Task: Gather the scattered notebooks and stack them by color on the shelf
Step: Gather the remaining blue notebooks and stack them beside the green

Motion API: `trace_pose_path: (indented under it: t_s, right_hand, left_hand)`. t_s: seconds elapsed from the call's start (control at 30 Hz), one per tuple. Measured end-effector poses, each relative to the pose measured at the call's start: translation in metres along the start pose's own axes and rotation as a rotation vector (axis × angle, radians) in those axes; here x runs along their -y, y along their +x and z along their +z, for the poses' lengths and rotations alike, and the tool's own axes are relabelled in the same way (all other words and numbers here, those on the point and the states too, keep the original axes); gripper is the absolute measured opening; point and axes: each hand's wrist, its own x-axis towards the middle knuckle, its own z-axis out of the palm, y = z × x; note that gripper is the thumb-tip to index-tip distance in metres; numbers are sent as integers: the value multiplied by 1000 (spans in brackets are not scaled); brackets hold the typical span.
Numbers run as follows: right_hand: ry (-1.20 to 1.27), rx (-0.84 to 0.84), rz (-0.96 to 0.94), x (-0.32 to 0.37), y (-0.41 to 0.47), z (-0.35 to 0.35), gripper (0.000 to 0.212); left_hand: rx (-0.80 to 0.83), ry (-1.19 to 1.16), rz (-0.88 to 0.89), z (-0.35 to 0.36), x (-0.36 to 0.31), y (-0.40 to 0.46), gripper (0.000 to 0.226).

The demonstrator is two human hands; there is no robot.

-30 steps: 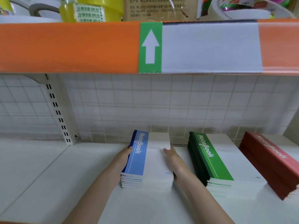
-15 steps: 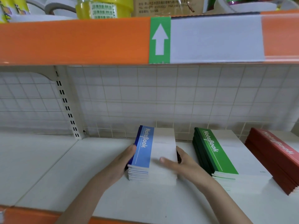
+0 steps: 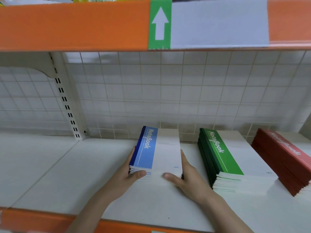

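**On the White Shelf: Blue Stack Held at Both Sides**

On the white shelf (image 3: 84, 174), three stacks of notebooks lie flat in a row, each with its long side running from near to far. The blue stack (image 3: 156, 152) sits at centre, the green stack (image 3: 223, 158) to its right with a bare strip of shelf between them, and the red stack (image 3: 286, 158) at far right, partly cut off by the frame edge. Each top cover carries the word "NoteBook" on a coloured band along its left side.

The left hand (image 3: 127, 175) presses against the left side of the blue stack, fingers extended along the spine edge and thumb laid across the near edge. The right hand (image 3: 185, 175) mirrors it on the right side, fingers flat along the page edges, thumb resting on the near edge. Both hands are partly open, clasping the stack between them; the stack rests on the shelf.

Behind the stacks stands a white wire grid panel (image 3: 185, 91), with a slotted upright (image 3: 65, 101) at left. An orange shelf edge (image 3: 67, 26) runs overhead, bearing a green arrow label (image 3: 159, 24) pointing up.
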Motion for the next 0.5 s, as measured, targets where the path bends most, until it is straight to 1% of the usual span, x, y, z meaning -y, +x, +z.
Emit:
trace_pose_path:
  t_s: [0.2,0.33,0.5]
  right_hand:
    - [6,-9,1,1,-1,3,64]
    - [3,-36,14,-1,-3,3,66]
    - [-31,-39,36,-7,-8,6,64]
  left_hand:
    - [-7,-9,-14,0,1,-2,73]
    - [17,-20,-35,0,2,-4,85]
    - [-46,35,-29,1,6,-6,70]
